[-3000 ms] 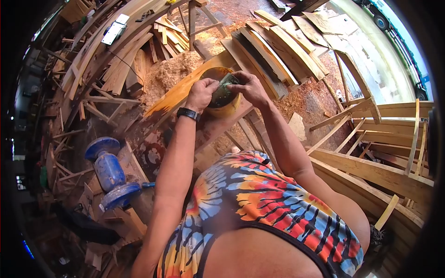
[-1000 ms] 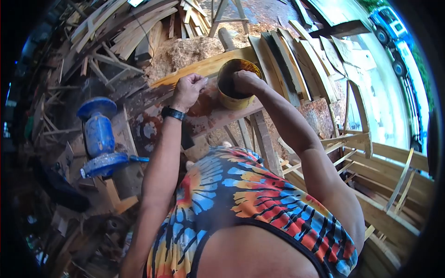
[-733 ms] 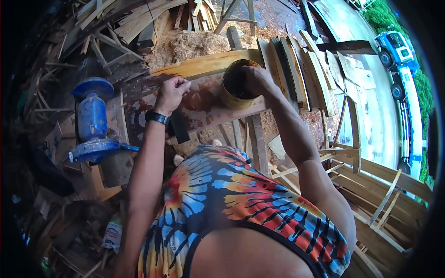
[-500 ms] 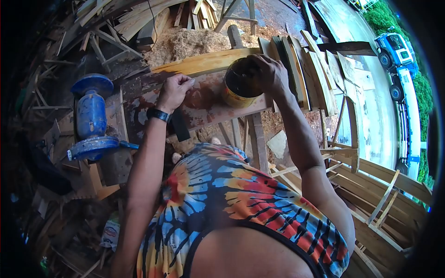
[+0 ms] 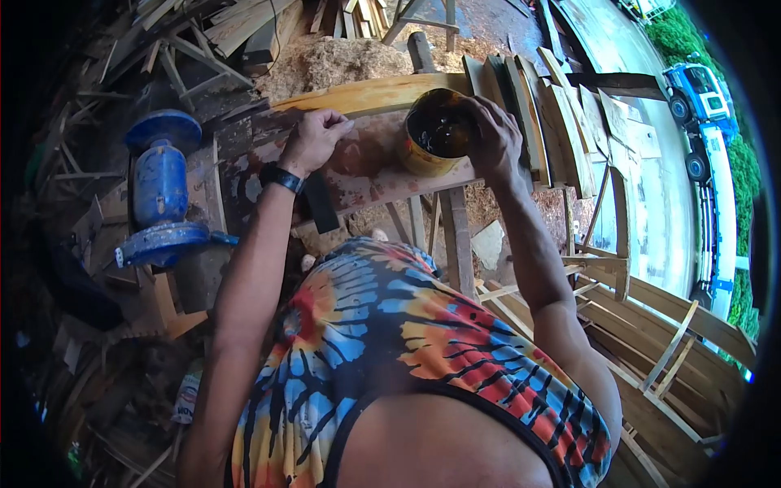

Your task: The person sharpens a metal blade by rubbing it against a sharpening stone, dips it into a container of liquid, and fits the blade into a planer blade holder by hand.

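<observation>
At the far left stood a blue-painted metal cylinder with a wide round flange at each end. To its right, the left hand, with a black-strapped watch on its wrist, hung over the long flat wooden bench with reddish-brown stains. Its thumb and fingers were pinched together (whether anything small lay between them, I could not tell). Just below that wrist, a dark, narrow flat strip jutted past the bench's near edge. A long honey-yellow wooden plank ran along the far side, with pale wood shavings heaped beyond it. Further right, the round yellow bucket with a dark, stained inside rested on the bench, its mouth facing up. The right hand was at the bucket's right rim, fingers curved over it; how firmly they gripped, if at all, I could not tell. Right of that hand leaned a row of brown and grey boards, and at the far right, outdoors, stood a blue-and-white truck.
</observation>
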